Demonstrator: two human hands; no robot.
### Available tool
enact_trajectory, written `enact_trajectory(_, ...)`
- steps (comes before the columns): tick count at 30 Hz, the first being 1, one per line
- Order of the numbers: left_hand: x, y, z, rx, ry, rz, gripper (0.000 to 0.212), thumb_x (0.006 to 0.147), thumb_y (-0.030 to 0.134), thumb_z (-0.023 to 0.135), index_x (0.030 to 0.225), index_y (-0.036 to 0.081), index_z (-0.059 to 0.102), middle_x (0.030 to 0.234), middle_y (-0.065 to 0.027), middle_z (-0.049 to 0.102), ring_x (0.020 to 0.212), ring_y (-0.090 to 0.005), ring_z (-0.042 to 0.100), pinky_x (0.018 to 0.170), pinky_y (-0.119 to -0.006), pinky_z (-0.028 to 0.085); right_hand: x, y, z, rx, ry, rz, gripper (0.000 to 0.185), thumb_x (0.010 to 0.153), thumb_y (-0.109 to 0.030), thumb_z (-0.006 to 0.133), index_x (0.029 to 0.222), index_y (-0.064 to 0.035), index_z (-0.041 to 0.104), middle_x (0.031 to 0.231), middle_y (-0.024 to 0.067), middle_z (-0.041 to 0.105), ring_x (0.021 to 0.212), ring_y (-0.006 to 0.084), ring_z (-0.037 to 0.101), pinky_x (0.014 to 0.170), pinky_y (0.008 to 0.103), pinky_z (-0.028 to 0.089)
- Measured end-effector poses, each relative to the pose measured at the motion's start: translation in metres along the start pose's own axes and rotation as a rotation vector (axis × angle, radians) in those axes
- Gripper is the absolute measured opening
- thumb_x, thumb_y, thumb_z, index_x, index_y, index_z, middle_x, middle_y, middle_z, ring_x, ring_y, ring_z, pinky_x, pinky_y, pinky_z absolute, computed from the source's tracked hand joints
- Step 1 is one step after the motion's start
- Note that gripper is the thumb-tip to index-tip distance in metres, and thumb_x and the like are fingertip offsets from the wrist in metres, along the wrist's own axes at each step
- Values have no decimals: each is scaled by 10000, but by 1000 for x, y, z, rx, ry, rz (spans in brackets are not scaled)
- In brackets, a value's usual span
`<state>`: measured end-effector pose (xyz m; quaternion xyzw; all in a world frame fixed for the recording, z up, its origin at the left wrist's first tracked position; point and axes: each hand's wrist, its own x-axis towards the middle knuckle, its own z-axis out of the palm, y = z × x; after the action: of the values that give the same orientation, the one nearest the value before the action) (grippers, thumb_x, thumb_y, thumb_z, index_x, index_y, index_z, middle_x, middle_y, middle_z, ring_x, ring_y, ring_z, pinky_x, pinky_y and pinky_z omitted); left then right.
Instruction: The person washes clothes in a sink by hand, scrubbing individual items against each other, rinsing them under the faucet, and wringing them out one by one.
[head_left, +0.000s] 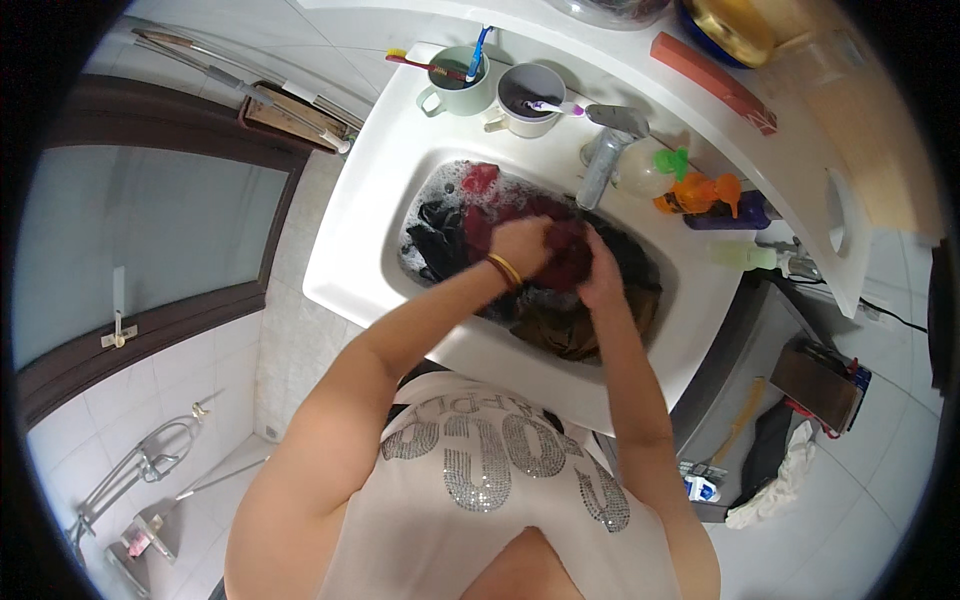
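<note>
Both my hands are in a white washbasin (352, 277) of soapy water, on a dark red cloth (566, 259). My left hand (523, 246), with yellow and brown bands at its wrist, grips the cloth from the left. On the other side, my right hand (602, 268) curls around the bunched fabric; its fingertips are partly hidden. Black cloth (439, 240) lies in the suds at the basin's left, and a brownish cloth (562, 330) is in the water nearer me. A brighter red piece (480, 178) pokes out of the foam at the back.
A metal faucet (604, 165) reaches over the basin close to my hands. A green mug (461, 82) and a white mug (529, 97) hold toothbrushes on the back ledge. Pump bottles (694, 193) stand at the right, below a curved white shelf (720, 112).
</note>
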<state>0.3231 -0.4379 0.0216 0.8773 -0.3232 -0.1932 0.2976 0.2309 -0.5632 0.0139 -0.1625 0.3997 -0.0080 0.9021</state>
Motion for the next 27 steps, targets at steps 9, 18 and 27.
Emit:
enact_trajectory(9, -4, -24, -76, 29, 52, 393, 522, 631, 194, 704, 1117, 122, 530, 1172, -112, 488, 1091, -288, 454, 936, -359, 363, -72, -46, 34, -815, -127, -234, 342, 715, -123, 633, 1030, -20, 550, 910, 39, 571, 886, 141, 501, 823, 265, 363)
enact_trajectory(18, -16, 26, -157, -776, -403, 255, 138, 834, 91, 561, 919, -3, 615, 808, -11, 629, 734, -41, 531, 681, -212, 441, -98, -41, 103, -1426, -376, -582, 364, 716, -108, 637, 1059, -22, 551, 960, 97, 601, 891, 183, 559, 821, 304, 420)
enact_trajectory(27, -31, -8, -208, -858, -374, 200, 179, 856, 111, 557, 996, 1, 578, 881, 9, 602, 783, -46, 537, 732, -200, 451, -65, -19, 57, -674, -104, -421, 512, 795, -173, 623, 1189, 95, 434, 1096, 115, 551, 1030, 203, 510, 912, 282, 367)
